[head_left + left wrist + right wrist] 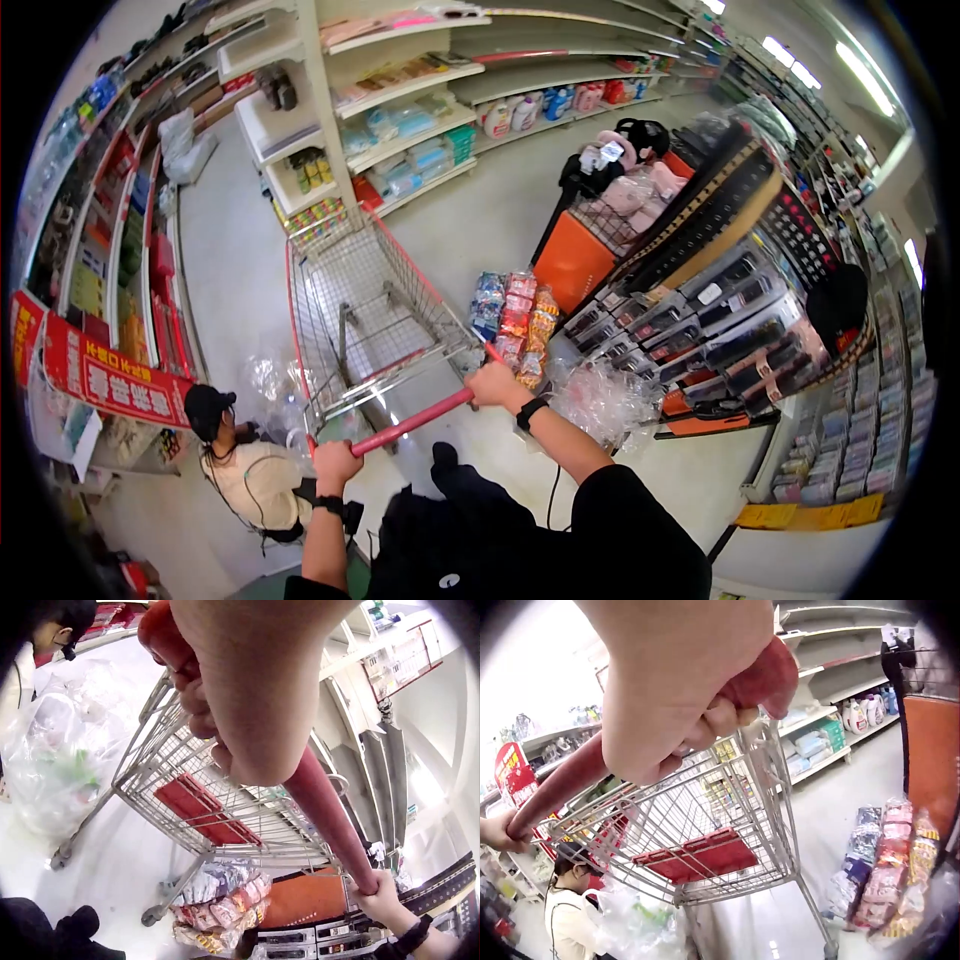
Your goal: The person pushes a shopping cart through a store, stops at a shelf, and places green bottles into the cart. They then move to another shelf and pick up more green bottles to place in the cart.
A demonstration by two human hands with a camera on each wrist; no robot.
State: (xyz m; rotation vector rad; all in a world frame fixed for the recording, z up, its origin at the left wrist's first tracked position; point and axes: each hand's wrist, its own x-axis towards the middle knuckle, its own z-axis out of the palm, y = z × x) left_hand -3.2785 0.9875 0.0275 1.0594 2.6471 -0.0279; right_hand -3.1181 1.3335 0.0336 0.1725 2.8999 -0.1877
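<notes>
Both hands grip the red handlebar (415,422) of a wire shopping cart (350,290). My left hand (336,463) holds the bar near its left end, fingers curled round it, as the left wrist view also shows. Toward the right end, my right hand (492,384) wraps round the same bar. In the right wrist view the fingers (724,716) close under the red grip. The cart's basket holds nothing that shows, and a red panel (697,856) is fixed at its near side.
Snack packs (515,320) and a clear plastic bag (605,400) lie right of the cart, beside an orange display stand (575,262). A person in a black cap (250,480) crouches at the left by another plastic bag (64,765). Shelves (400,100) stand ahead.
</notes>
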